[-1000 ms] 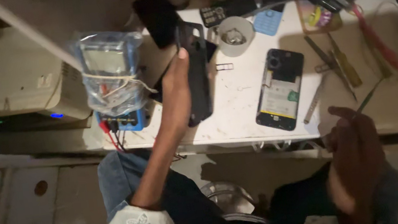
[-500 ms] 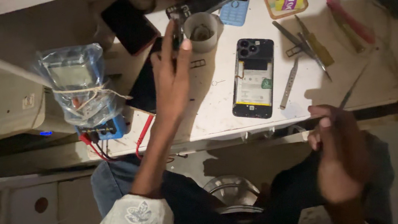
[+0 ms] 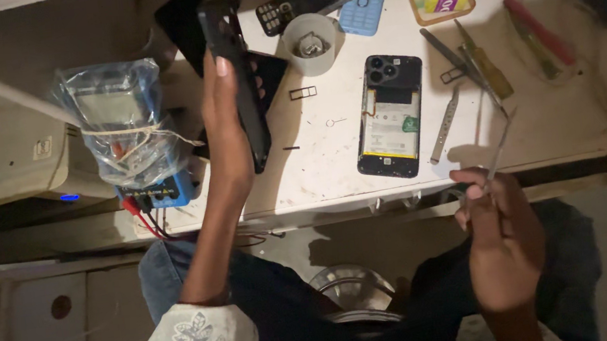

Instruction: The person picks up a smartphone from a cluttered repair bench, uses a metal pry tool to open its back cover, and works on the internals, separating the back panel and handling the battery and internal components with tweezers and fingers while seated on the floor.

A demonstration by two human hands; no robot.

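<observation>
- At twelve o'clock the picture's top edge cuts off the keypad phone (image 3: 296, 3) and the blue phone (image 3: 362, 15).
- Our left hand (image 3: 226, 130) covers part of the black phone panel (image 3: 234, 79) it grips.
- The thin tool (image 3: 500, 148) in our right hand (image 3: 504, 242) is too slim to identify.
- What lies inside the white cup (image 3: 310, 43) is too small to tell.

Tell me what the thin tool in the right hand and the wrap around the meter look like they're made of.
The thin tool in the right hand looks like bare metal: slim, pale grey, a dull sheen. The wrap over the meter looks like clear plastic film: see-through, crinkled, glossy, tied with string.
</observation>
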